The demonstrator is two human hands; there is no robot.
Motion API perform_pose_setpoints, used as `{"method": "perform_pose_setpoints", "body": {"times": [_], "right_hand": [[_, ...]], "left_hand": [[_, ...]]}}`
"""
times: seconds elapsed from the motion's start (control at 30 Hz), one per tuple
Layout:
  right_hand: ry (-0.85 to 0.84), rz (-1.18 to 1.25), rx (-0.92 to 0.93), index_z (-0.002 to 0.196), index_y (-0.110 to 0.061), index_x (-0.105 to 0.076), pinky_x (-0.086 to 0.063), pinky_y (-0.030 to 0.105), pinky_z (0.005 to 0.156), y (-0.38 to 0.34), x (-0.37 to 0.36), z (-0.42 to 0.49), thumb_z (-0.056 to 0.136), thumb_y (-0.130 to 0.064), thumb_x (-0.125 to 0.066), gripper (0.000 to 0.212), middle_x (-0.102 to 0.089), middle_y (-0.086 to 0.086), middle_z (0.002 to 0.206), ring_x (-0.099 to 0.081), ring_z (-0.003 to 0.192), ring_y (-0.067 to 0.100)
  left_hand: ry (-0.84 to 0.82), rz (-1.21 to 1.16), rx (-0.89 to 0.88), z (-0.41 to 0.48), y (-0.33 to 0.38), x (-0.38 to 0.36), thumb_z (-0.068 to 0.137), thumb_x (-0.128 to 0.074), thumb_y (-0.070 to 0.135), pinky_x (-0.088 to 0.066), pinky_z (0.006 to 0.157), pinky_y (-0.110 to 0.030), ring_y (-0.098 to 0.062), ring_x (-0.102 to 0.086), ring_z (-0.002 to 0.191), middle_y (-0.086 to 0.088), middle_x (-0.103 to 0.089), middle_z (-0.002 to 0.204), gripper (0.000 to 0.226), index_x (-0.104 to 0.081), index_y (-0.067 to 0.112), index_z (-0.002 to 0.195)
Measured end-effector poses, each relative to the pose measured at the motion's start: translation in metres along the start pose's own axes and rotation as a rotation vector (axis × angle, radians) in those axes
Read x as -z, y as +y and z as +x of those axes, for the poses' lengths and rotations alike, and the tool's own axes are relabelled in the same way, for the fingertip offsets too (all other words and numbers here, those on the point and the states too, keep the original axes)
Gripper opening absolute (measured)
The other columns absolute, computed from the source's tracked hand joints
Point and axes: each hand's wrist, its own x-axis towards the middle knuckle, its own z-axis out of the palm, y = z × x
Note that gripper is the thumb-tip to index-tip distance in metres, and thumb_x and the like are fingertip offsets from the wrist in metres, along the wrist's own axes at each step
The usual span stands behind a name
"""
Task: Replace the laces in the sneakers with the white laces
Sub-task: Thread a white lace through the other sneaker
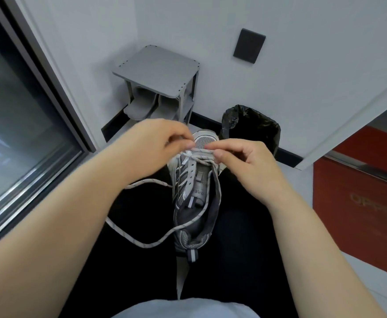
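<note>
A grey and silver sneaker lies between my thighs, toe pointing away from me. A pale speckled lace runs through only its lowest eyelets near the toe; its loose ends trail over my black trousers to the left and down across the shoe's opening. My left hand pinches the lace at the toe end from the left. My right hand pinches the same crossing of lace from the right, thumb underneath. The fingertips of both hands nearly meet above the toe.
A grey shoe rack with grey slippers on its shelf stands in the corner ahead. A bin lined with a black bag sits right of the toe. A glass door is to the left, a red cabinet to the right.
</note>
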Motion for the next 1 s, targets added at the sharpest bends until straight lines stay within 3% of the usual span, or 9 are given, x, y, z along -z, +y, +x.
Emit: {"method": "perform_pose_setpoints", "body": {"times": [0.17, 0.3, 0.37, 0.43, 0.5, 0.63, 0.77, 1.0], "right_hand": [[0.027, -0.074, -0.087, 0.080, -0.035, -0.068, -0.048, 0.017, 0.069, 0.014, -0.002, 0.001, 0.086, -0.009, -0.063, 0.028, -0.068, -0.016, 0.067, -0.061, 0.063, 0.000], [0.047, -0.105, -0.056, 0.076, -0.035, -0.067, -0.052, 0.023, 0.072, 0.011, -0.013, 0.006, 0.085, -0.011, -0.064, 0.026, -0.067, -0.015, 0.066, -0.062, 0.065, 0.003], [0.049, -0.104, -0.038, 0.077, -0.032, -0.069, -0.052, 0.025, 0.071, 0.007, -0.021, 0.008, 0.084, -0.014, -0.065, 0.020, -0.068, -0.010, 0.069, -0.062, 0.068, 0.005], [0.088, -0.117, -0.041, 0.077, -0.029, -0.069, -0.050, 0.025, 0.067, 0.007, -0.028, 0.010, 0.083, -0.018, -0.068, 0.012, -0.067, -0.008, 0.069, -0.060, 0.066, 0.004], [0.153, -0.189, -0.069, 0.073, -0.026, -0.066, -0.043, 0.023, 0.062, 0.010, -0.033, 0.012, 0.080, -0.028, -0.071, 0.008, -0.059, -0.010, 0.064, -0.051, 0.061, 0.002], [0.082, -0.459, -0.142, 0.077, -0.024, -0.071, -0.043, 0.034, 0.079, 0.018, -0.038, 0.009, 0.082, -0.035, -0.065, 0.014, -0.043, -0.010, 0.074, -0.050, 0.076, 0.010], [0.026, -0.491, -0.179, 0.092, -0.029, -0.072, -0.042, 0.038, 0.088, 0.018, -0.041, 0.008, 0.080, -0.026, -0.061, 0.018, -0.040, -0.011, 0.077, -0.053, 0.088, 0.016], [0.078, -0.391, -0.178, 0.094, -0.029, -0.073, -0.046, 0.039, 0.083, 0.023, -0.047, 0.009, 0.079, -0.030, -0.069, 0.016, -0.042, -0.014, 0.076, -0.053, 0.082, 0.014]], "left_hand": [[-0.075, 0.112, 0.081, -0.003, -0.019, 0.006, 0.092, -0.049, 0.031, -0.031, 0.056, -0.019, -0.003, -0.047, 0.063, 0.010, -0.053, 0.067, 0.022, -0.051, 0.032, 0.069], [-0.163, 0.083, 0.087, -0.002, -0.015, -0.008, 0.094, -0.045, 0.031, -0.043, 0.077, -0.028, -0.012, -0.056, 0.086, 0.010, -0.061, 0.088, 0.015, -0.058, 0.025, 0.098], [-0.173, -0.005, 0.060, 0.000, -0.011, -0.017, 0.093, -0.047, 0.034, -0.044, 0.076, -0.020, -0.003, -0.057, 0.083, 0.014, -0.063, 0.087, 0.017, -0.058, 0.027, 0.105], [-0.106, -0.054, 0.026, 0.003, -0.009, -0.026, 0.092, -0.050, 0.032, -0.037, 0.063, -0.008, 0.004, -0.054, 0.070, 0.014, -0.064, 0.077, 0.015, -0.062, 0.028, 0.100], [-0.025, -0.004, 0.044, 0.006, -0.011, -0.033, 0.092, -0.051, 0.029, -0.035, 0.059, -0.011, -0.001, -0.052, 0.066, 0.010, -0.063, 0.072, 0.016, -0.066, 0.022, 0.092], [-0.092, 0.281, 0.093, 0.007, -0.018, -0.044, 0.093, -0.046, 0.027, -0.040, 0.071, -0.030, -0.024, -0.056, 0.086, -0.002, -0.064, 0.084, 0.021, -0.065, 0.018, 0.095], [-0.099, 0.343, 0.079, 0.005, -0.020, -0.047, 0.091, -0.046, 0.025, -0.038, 0.068, -0.030, -0.025, -0.053, 0.086, -0.004, -0.063, 0.084, 0.021, -0.065, 0.017, 0.093], [-0.104, 0.415, 0.023, 0.008, -0.022, -0.044, 0.091, -0.044, 0.025, -0.040, 0.074, -0.033, -0.023, -0.047, 0.086, -0.003, -0.062, 0.083, 0.020, -0.063, 0.019, 0.090]]}}
